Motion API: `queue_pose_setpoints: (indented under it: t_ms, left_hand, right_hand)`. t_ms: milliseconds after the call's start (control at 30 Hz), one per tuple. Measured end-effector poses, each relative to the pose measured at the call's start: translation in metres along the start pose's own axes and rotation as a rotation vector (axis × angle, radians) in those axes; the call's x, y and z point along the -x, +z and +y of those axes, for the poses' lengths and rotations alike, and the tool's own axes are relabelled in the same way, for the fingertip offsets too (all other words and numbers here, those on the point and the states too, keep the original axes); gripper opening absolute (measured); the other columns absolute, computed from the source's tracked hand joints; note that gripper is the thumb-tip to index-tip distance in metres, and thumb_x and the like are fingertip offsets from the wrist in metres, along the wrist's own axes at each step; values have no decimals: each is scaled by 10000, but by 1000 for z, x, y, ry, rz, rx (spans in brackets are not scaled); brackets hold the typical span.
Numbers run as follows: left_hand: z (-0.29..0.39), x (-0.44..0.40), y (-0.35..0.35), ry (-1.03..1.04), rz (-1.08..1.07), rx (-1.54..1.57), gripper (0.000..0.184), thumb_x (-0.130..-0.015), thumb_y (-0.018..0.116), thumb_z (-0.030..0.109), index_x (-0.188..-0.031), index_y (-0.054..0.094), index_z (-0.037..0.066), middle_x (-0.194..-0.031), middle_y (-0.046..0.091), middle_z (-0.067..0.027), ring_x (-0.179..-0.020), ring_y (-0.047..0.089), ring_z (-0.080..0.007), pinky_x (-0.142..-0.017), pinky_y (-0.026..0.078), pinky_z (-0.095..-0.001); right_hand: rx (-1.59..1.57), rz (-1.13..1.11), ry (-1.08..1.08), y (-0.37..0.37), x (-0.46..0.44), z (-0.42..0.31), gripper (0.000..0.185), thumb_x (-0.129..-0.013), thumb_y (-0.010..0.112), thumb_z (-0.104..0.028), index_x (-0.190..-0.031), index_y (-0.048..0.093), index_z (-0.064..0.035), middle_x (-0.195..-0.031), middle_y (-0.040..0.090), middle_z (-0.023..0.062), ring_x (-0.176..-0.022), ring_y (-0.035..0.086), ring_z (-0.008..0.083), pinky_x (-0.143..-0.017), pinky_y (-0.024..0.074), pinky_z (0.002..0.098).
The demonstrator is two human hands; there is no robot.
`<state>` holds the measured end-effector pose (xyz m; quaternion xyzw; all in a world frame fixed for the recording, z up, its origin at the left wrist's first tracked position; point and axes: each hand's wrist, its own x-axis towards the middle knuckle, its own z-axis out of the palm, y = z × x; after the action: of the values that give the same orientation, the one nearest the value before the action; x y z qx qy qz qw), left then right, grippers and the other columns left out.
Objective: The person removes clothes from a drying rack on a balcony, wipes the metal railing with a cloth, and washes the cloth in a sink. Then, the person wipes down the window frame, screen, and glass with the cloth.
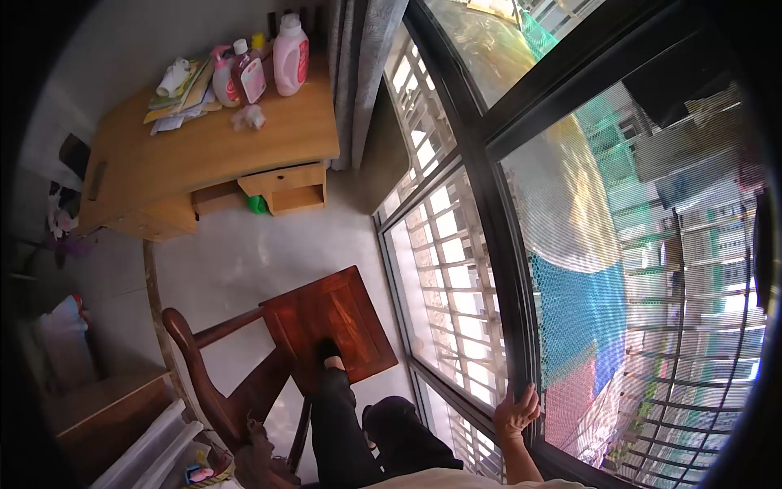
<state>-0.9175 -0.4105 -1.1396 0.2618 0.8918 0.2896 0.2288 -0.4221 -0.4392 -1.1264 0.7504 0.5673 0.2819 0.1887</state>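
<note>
My left hand (261,448), dark and partly in shadow, is at the back of the reddish-brown wooden chair (358,326), with its fingers closed on the curved back rail. At the lower right, my right hand (516,416) has its fingers bent around the edge of the dark window frame (521,326). One of my feet (332,359) rests on the chair seat, and my legs in black trousers show below it.
A wooden desk (269,151) at the upper left bears pink bottles (291,57) and papers (183,98). Its drawer (297,191) is pulled out. A grey curtain (358,73) hangs beside the window. Outside are metal bars and netting (578,310). Rolled white material (147,448) lies lower left.
</note>
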Motion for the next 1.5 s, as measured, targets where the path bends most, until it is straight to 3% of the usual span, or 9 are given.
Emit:
queue_pose_setpoints:
  t_ms: [567,700,733,800,900,967,1133,1300,1500]
  left_hand:
    - [206,-31,-3,330,-643,-193,600,-842,658,341,-1309,342,135,-1053,606,-169,-950,606,-342,-774,517,-443]
    - [271,-33,63,805,-679,110,605,-845,659,367,-1310,332,160,-1026,620,-170,-926,619,-358,-753,529,-459]
    - [350,1,42,784,-830,272,428,-876,562,288,-1167,483,-15,-1115,530,-270,-1048,524,-384,-875,423,-399]
    - [466,72,5,804,-1038,245,442,-904,511,392,-1107,511,-1,-961,592,-236,-914,580,-363,-787,446,-406]
    - [537,122,27,930,-1287,273,481,-910,510,449,-1062,585,-1,-793,638,-182,-814,627,-279,-739,471,-364]
    - [582,147,25,1050,-1385,515,387,-939,496,341,-1070,591,-10,-840,643,-156,-837,611,-244,-761,459,-340]
    - [699,153,-18,1193,-1233,748,259,-941,533,250,-978,611,6,-907,637,-88,-815,578,-176,-750,451,-298]
    - [818,154,-59,1088,-1287,871,387,-954,495,356,-817,625,18,-692,597,-43,-674,541,-133,-663,434,-276]
    - [923,155,-109,1777,-1290,640,377,-888,616,371,-847,669,0,-660,630,-46,-658,592,-128,-612,456,-293]
  right_hand:
    - [-666,-593,-139,-95,-54,62,337,-742,556,-175,-1063,569,-70,-1420,294,225,-1201,380,364,-865,422,462]
    - [-1112,-1166,292,-101,-123,46,471,-821,591,-426,-1189,596,-133,-1346,427,161,-1110,508,298,-799,493,403]
    - [-1498,-1368,530,-111,-163,47,558,-844,574,-516,-1253,558,-138,-1308,476,149,-1063,555,269,-785,507,377]
    - [-2226,-1058,457,-182,-233,66,702,-899,436,-594,-1426,320,-145,-1269,515,138,-1047,581,245,-801,517,385]
    - [-2699,-552,506,-248,-314,84,479,-993,350,-413,-1251,494,-36,-1155,583,89,-1036,568,173,-861,485,310]
    - [-2386,4,453,-250,-338,104,385,-991,418,-332,-1102,583,-2,-966,621,40,-862,557,109,-743,463,244]
    - [-1707,416,584,-389,-336,229,278,-949,542,-258,-876,624,-2,-672,528,20,-637,444,65,-553,390,255]
    - [-1082,783,464,-474,-331,282,142,-868,591,-113,-917,654,4,-761,604,110,-672,602,192,-606,478,293]
    - [-355,900,721,-559,-295,341,143,-791,694,-123,-917,664,-62,-707,622,58,-559,579,166,-484,470,292]
